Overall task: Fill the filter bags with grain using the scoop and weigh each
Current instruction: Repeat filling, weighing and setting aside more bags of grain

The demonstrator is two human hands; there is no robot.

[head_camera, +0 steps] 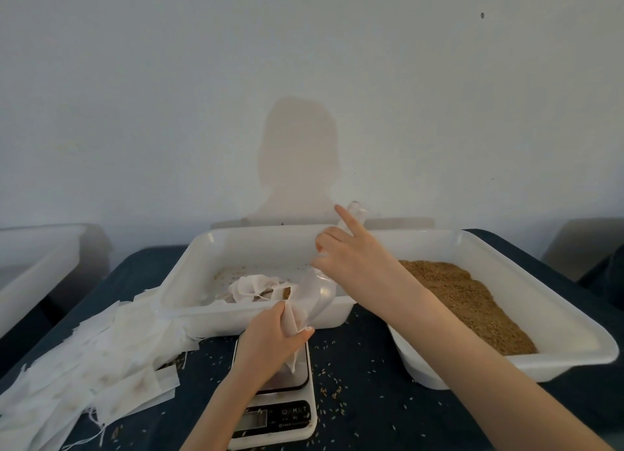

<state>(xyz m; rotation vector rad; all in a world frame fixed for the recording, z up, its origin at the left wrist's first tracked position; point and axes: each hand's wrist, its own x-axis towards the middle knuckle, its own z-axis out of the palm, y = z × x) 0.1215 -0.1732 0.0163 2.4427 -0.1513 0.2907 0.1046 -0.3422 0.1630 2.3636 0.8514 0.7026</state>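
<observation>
Nearest, under the left forearm: white digital scale (275, 413) on the dark tabletop (364, 383), display end toward the viewer, platform partly covered by the hand above it. Loose grains lie scattered on the tabletop around the scale.

To the left of the left hand: heap of empty white filter bags (84, 359), overlapping, strings trailing at the near edge.

Left hand (270, 339): just above the scale platform, fingers and thumb curled round the neck of one filter bag (297, 319), pinching its mouth up; the bag's lower corner hangs down toward the platform. Contact with the platform cannot be told.

Right hand (351, 258): above and beyond the left, gripping the handle of the clear plastic scoop (320, 292), index finger stretched out and pointing up, other fingers curled. Scoop tipped downward, its mouth at the mouth of the held bag. Contents of the scoop not discernible.

Beyond the left hand: white tray (209, 248), a few stray grains on its floor and some crumpled filled bags (253, 288) near its front wall.

Under and to the right of the right forearm: second white tray (574, 346) holding the brown grain (472, 302), piled thickly.
</observation>
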